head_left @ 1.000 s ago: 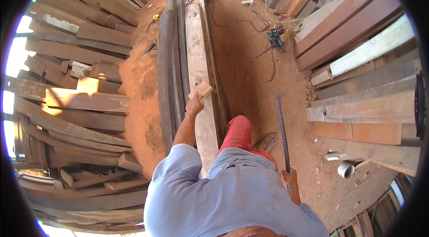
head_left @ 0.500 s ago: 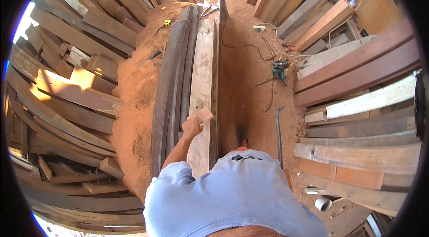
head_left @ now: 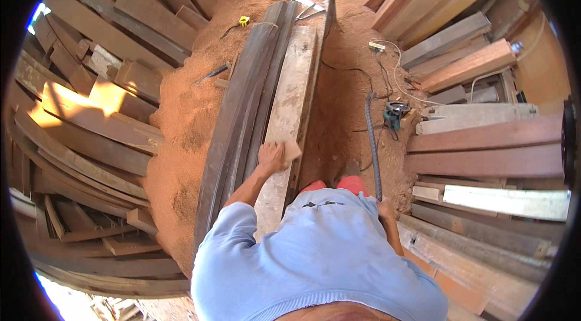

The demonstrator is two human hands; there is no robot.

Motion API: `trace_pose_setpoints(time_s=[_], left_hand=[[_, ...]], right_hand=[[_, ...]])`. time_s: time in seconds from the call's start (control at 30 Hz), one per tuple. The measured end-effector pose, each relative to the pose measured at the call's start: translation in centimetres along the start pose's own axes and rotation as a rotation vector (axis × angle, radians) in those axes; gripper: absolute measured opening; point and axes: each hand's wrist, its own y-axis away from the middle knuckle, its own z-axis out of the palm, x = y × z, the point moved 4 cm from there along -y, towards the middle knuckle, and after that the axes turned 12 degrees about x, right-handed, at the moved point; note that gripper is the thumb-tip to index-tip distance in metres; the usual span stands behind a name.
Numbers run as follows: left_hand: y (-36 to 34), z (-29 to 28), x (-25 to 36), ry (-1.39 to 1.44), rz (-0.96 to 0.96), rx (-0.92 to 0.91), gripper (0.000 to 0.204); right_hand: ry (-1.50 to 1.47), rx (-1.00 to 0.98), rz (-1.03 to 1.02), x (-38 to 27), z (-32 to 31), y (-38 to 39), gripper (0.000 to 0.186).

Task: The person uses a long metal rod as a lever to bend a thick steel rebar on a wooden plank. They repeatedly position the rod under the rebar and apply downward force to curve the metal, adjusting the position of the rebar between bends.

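Note:
My left hand (head_left: 272, 157) is closed on a small flat wood block (head_left: 292, 151), just above a pale, weathered plank (head_left: 295, 88). Beside that plank, on its left, lie several long dark boards (head_left: 242, 109). At my right side my right hand (head_left: 385, 207) is wrapped round the lower end of a dark ribbed metal bar (head_left: 373, 145), whose far end is bent. My body hides part of the right forearm.
A green circular saw (head_left: 394, 114) with cables lies on the sawdust at right, near a power strip (head_left: 376, 46). A yellow tape measure (head_left: 244, 20) sits far left. Stacked timber (head_left: 103, 121) lines both sides. A thin upright board edge (head_left: 330, 15) runs along the plank's right.
My left hand has shifted slightly right and lower with the wood block. The metal bar's far end has swung forward, and my right hand has come into view on it. My view has turned.

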Motion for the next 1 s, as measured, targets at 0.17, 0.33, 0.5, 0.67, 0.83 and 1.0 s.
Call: trace_pose_setpoints(time_s=[0.17,0.33,0.5,0.67,0.83,1.0], left_hand=[[-13.3,-0.9,1.2,0.066,-0.097,0.17,0.085],[-23.6,0.5,-0.3,0.038,-0.17,0.145,0.079],[-27.1,2.3,0.2,0.032,-0.219,0.134,0.085],[-25.5,-7.9,11.6,0.429,0.144,0.212,0.093],[-24.5,-7.3,21.1,0.567,0.632,0.363,0.074],[-27.0,-9.6,22.2,0.751,0.636,0.406,0.033]], right_hand=[[0.111,-0.124,-0.075,-10.5,-2.5,-4.0,0.04],[0.039,-0.235,-0.205,-17.2,-3.1,-10.1,0.043],[0.083,-0.381,-0.221,-21.9,-3.7,-15.7,0.04],[0.307,-0.341,-0.37,-26.1,-4.9,-18.3,0.039],[0.612,-0.297,-0.493,-32.0,-6.2,-17.0,0.039],[0.745,-0.18,-0.414,-40.5,-7.8,-12.4,0.038]])
